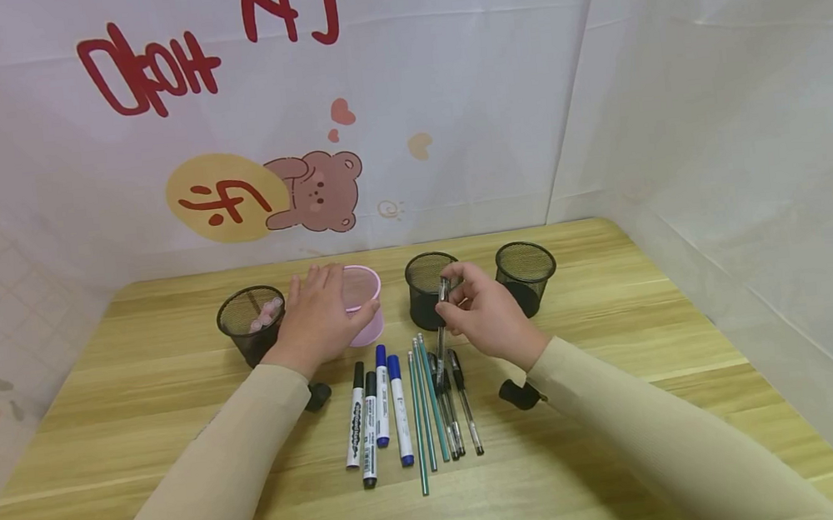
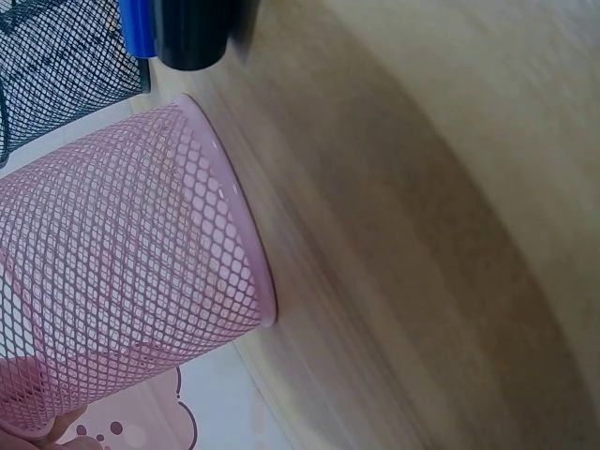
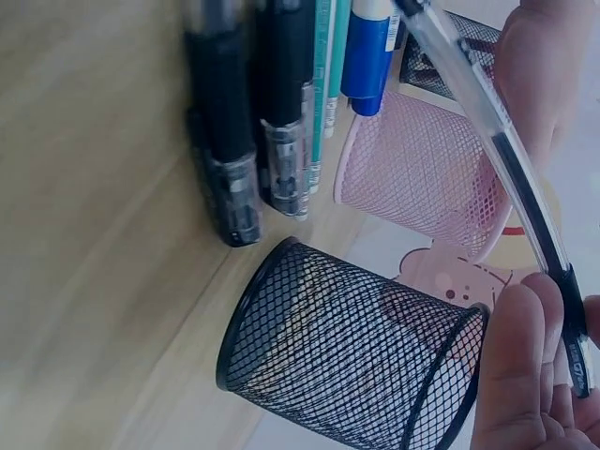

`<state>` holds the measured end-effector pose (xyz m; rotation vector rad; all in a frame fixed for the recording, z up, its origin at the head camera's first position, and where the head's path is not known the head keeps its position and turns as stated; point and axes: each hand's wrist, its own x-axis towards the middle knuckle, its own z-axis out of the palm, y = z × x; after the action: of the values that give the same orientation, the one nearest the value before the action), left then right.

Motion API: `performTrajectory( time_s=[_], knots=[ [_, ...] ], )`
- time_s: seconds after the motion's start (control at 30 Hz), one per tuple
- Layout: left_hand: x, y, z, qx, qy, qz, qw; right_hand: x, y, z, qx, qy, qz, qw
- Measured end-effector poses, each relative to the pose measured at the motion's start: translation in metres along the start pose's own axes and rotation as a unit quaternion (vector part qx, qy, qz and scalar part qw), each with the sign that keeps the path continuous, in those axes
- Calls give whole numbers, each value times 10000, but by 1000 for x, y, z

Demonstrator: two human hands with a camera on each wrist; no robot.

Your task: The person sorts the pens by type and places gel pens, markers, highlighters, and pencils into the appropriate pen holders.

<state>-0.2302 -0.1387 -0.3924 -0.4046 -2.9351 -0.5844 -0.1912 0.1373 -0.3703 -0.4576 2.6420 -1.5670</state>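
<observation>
Fingers: right hand [image 1: 485, 308] pinches one clear pen [image 1: 441, 324] between thumb and fingertips [image 3: 511, 375], its upper end at the rim of the middle black cup; left hand [image 1: 316, 316] lies with fingers nearly straight against the side of the pink cup, thumb round its front, wrapping it loosely.
Worktop [image 1: 623, 374]: one, pale wood grain, carrying everything.
Mesh cups: four in a row at the back — three black mesh cups, one left [image 1: 249, 322], one middle [image 1: 427, 288], one right [image 1: 526, 274], and one pink mesh cup [image 1: 366, 298] between the left and middle ones.
Markers [image 1: 378, 410]: four lying side by side, two with black caps, two with blue caps.
Green pencils [image 1: 425, 410]: three, lying just right of the markers.
Black pens [image 1: 461, 406]: about three lying on the worktop beside the pencils, under the held pen; exact count hard to tell.
</observation>
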Motion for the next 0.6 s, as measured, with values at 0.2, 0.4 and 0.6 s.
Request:
performTrajectory(
  time_s=[0.2,0.4,0.6],
  knots=[
    [1,0,0,-46,-5,-9,10000,6,-3,5,256,365,-180,9988],
    [0,0,0,0,-2,-3,10000,12,-9,10,491,745,-351,9954],
    [0,0,0,-48,0,-26,10000,17,-15,14,915,1067,-442,9891]
  ],
)
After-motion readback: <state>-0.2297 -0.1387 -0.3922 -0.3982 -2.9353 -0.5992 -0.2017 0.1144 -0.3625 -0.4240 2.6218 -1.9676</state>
